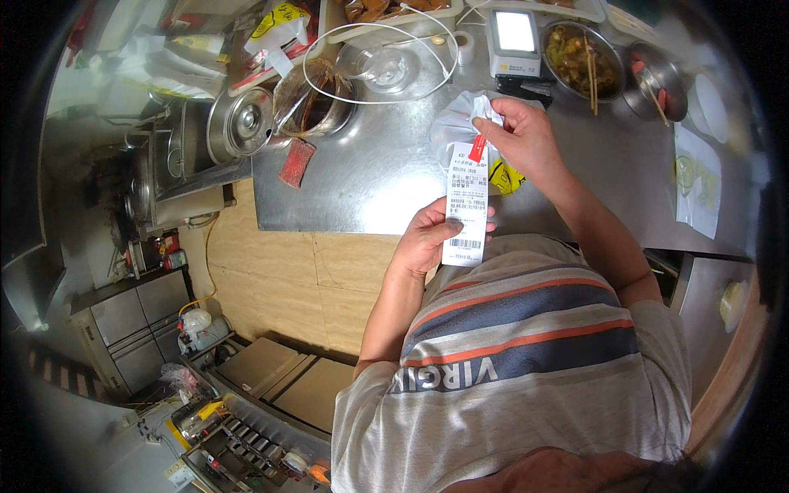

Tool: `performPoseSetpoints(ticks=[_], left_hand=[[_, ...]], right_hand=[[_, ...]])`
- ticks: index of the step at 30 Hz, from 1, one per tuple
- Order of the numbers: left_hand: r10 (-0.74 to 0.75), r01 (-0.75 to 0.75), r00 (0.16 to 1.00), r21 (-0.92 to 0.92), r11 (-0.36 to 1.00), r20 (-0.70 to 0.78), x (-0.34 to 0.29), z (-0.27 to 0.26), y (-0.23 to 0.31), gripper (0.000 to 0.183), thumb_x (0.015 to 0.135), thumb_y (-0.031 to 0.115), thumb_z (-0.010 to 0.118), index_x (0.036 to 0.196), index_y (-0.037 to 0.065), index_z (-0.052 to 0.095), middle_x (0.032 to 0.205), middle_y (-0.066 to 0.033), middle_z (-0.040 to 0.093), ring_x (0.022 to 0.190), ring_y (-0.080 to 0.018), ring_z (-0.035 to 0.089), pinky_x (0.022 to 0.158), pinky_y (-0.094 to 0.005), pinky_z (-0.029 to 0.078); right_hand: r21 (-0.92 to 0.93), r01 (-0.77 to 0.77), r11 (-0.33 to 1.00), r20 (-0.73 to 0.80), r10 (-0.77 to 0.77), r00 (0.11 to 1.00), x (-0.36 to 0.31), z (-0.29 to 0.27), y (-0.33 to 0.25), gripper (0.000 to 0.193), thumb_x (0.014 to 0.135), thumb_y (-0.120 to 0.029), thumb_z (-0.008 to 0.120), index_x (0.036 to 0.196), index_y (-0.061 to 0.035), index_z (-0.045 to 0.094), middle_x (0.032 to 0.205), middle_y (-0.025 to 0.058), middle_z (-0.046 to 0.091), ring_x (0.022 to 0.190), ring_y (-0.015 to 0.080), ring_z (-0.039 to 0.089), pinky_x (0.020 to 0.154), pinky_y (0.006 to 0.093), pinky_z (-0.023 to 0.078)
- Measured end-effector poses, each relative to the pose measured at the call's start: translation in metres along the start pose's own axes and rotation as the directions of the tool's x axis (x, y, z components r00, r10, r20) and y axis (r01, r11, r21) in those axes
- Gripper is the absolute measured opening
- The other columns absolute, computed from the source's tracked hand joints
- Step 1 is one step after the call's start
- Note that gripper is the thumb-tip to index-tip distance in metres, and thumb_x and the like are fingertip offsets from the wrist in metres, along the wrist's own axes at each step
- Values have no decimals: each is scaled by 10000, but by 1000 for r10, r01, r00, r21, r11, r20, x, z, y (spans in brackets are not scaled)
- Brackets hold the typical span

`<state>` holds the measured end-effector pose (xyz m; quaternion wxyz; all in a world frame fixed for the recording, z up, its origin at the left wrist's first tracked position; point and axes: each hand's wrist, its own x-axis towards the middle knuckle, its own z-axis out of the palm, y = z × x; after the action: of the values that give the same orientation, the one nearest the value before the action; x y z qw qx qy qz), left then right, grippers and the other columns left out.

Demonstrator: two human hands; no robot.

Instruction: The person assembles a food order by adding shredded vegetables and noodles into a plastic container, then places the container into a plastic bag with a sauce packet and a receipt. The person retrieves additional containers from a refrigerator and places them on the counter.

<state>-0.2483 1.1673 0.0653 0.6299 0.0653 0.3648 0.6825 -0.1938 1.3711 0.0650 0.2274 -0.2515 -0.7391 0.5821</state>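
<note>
My left hand (431, 236) grips the lower part of a long white printed receipt (465, 197), thumb on its front. The slip hangs in front of a white plastic bag (456, 115) with yellow printing, which sits at the front of the steel counter. A small red tag (477, 148) lies over the top of the receipt. My right hand (526, 135) pinches the gathered top of the bag between thumb and fingers, close above the red tag. What the bag contains is hidden.
On the steel counter (370, 181) lies a red scouring pad (297, 163). Behind stand a jar of dark sauce (312, 103), a lidded steel pot (249, 121) and a small machine with a lit screen (515, 37). Bowls with chopsticks, one a food bowl (571, 66), stand to the right.
</note>
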Motion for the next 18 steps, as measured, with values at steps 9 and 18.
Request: performPoseSetpoints(ticks=[9, 18], left_hand=[[-9, 9, 1000, 6, 1000, -4, 0, 0, -1, 464, 747, -60, 463, 1210, -70, 432, 1114, -271, 543, 998, -370, 575, 858, -492, 480], [-11, 11, 1000, 0, 1000, 13, -1, 1, -1, 459, 758, -57, 439, 1217, -60, 422, 1115, -238, 556, 983, -314, 593, 856, -424, 493]], right_hand=[[8, -1, 1000, -17, 1, 1000, -1, 1, -1, 200, 768, -166, 654, 863, 7, 623, 579, 52, 583, 473, 68, 503, 438, 237, 372], [-22, 4, 1000, -15, -4, 1000, -2, 1, 0, 216, 767, -172, 659, 884, 5, 617, 571, 46, 579, 468, 65, 495, 431, 241, 366]])
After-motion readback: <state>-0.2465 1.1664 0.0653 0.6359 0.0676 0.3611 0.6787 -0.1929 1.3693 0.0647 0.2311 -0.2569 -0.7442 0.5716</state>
